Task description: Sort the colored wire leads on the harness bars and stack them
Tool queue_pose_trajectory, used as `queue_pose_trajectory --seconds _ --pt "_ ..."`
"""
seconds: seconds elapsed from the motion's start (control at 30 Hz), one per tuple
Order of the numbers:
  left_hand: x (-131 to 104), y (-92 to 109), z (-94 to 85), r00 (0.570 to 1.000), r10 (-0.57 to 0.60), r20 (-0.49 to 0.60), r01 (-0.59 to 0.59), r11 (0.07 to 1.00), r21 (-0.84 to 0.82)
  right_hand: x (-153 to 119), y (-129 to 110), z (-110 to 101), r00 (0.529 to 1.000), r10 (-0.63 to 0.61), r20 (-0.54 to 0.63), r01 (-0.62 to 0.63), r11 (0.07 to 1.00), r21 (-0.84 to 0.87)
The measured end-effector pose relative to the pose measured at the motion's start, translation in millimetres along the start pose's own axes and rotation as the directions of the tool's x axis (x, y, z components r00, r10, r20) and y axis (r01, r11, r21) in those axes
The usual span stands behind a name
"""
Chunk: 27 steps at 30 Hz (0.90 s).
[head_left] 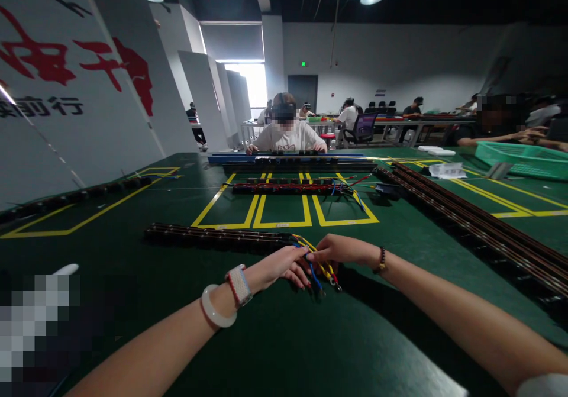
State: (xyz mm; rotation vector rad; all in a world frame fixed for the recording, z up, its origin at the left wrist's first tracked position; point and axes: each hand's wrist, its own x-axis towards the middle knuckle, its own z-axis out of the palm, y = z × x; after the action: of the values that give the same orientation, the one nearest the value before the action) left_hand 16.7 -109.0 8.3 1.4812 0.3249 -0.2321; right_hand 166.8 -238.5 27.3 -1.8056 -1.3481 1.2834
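A long dark bar assembly (213, 236) lies across the green table (266, 338), with yellow, blue and red wires (328, 274) coming from its right end. My left hand (286, 267) is at these wires, its thumb and index finger pinched near the blue one and its other fingers spread below. My right hand (332, 251) is closed over the yellow wires, its fingertips close to my left thumb. Metal ring terminals show at the loose wire ends below my hands.
A second wired bar (288, 187) lies beyond, among yellow tape outlines. Long dark bars (470, 225) stretch along the right. A green basket (523, 159) stands at the far right. A person (288, 134) sits across the table behind blue rails.
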Motion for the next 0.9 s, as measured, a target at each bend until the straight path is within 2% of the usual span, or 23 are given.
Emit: queue_pose_trajectory --seconds 0.1,0.17,0.23,0.37,0.47,0.6,0.77,0.9 --pt "-1 1 1.8 1.000 0.011 0.000 -0.011 1.000 0.010 1 0 6 1.000 0.015 -0.005 -0.014 0.992 0.125" --pt "-1 1 1.9 1.000 0.019 0.001 -0.019 1.000 0.021 3 0 9 0.999 0.007 -0.032 -0.003 0.993 0.115" --pt "-2 1 2.4 1.000 0.023 0.008 -0.024 0.999 0.045 3 -3 12 0.998 -0.017 -0.068 0.020 0.999 0.036" --pt "-3 1 7.9 0.998 0.054 0.020 -0.055 0.998 0.043 -1 -14 17 0.980 -0.078 -0.184 0.032 0.969 -0.243" --pt "-3 0 12.6 0.996 0.087 0.026 -0.086 0.996 -0.022 -6 -23 23 0.942 -0.147 -0.303 -0.008 0.889 -0.458" --pt "-1 -2 14.6 0.993 0.109 -0.035 -0.113 0.981 -0.156 -10 -31 30 0.893 -0.187 -0.408 -0.132 0.760 -0.637" --pt "3 -1 18.8 0.986 0.146 -0.077 -0.159 0.965 -0.207 -7 -29 39 0.883 -0.227 -0.412 -0.234 0.548 -0.803" --pt "6 -2 24.0 0.978 0.169 -0.125 -0.198 0.940 -0.277 -6 -29 48 0.879 -0.238 -0.413 -0.281 0.441 -0.852"
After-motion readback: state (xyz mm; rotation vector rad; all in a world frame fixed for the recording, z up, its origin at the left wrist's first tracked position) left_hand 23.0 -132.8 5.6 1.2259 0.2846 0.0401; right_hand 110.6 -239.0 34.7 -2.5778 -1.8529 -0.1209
